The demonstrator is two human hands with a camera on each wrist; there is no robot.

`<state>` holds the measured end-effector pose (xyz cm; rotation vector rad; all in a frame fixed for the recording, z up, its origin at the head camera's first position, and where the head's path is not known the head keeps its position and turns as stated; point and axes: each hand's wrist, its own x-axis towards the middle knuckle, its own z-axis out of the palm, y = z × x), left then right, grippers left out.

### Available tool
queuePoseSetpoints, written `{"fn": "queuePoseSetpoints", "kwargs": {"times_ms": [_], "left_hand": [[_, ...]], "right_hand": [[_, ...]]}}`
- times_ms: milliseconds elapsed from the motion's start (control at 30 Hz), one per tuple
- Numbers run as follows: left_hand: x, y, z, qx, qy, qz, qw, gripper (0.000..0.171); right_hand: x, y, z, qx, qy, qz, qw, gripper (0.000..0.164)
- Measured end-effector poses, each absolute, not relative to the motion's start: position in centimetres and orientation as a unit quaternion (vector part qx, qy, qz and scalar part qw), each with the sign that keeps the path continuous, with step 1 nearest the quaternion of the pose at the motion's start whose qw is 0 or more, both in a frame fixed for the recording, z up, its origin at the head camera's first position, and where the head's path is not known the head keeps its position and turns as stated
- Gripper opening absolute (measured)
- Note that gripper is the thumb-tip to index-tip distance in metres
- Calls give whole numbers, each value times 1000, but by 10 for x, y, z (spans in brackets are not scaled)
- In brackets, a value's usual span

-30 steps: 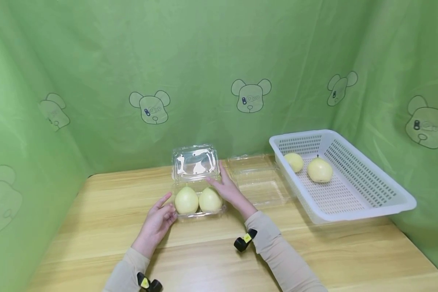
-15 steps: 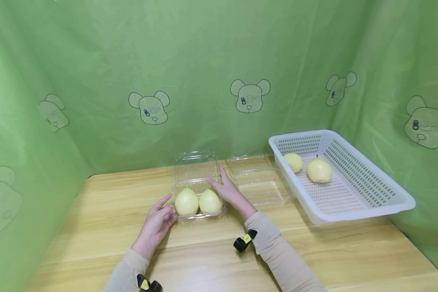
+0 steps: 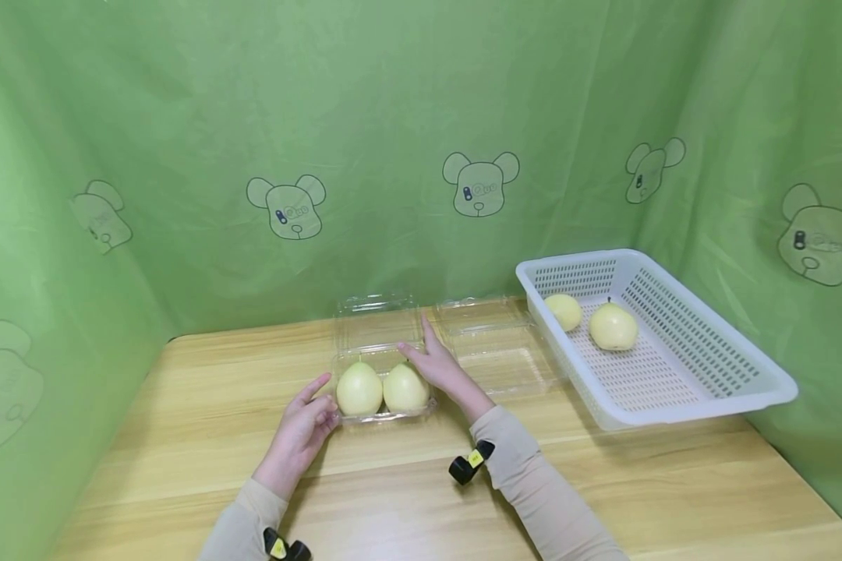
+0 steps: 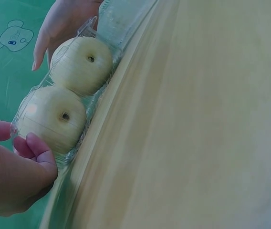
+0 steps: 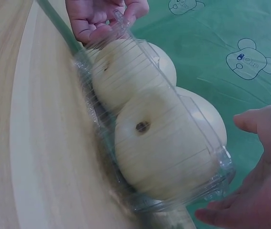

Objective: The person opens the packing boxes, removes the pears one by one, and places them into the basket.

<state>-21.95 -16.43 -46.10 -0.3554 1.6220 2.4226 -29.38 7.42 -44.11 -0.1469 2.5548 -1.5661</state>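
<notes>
Transparent box (image 3: 382,417), hinged, thin ribbed plastic: placed on the table, between the two hands. Two pears (image 3: 359,389) (image 3: 405,387), pale yellow, rounded and smooth, are seated side by side in its base; dark pits are shown at their ends in the wrist views. Lid (image 3: 377,321), shallow and rectangular, is raised at the far edge, just before the curtain.

Left hand (image 3: 298,428): set at the box's near left corner, some fingers bent; whether the rim is pinched cannot be told. Right hand (image 3: 442,366): held at the right end, fingers straight, thumb spread wide.

Second box (image 3: 501,370), also transparent, unfolded: laid right of the first, near the basket. Basket (image 3: 709,407), whitish slotted plastic, tapered: two further pears (image 3: 564,312) (image 3: 613,327) contained. Table (image 3: 393,499), grained wood: room is left leftward and in front. Curtain (image 3: 379,86), green, creased, bear-printed: hung behind and at both sides.
</notes>
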Motion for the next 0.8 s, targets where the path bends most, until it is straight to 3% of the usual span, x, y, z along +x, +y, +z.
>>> {"fn": "queuePoseSetpoints", "kwargs": {"times_ms": [800], "left_hand": [[-219, -163, -461, -116, 547, 823, 99, 72]], "right_hand": [[-292, 74, -439, -36, 855, -512, 79, 86]]}}
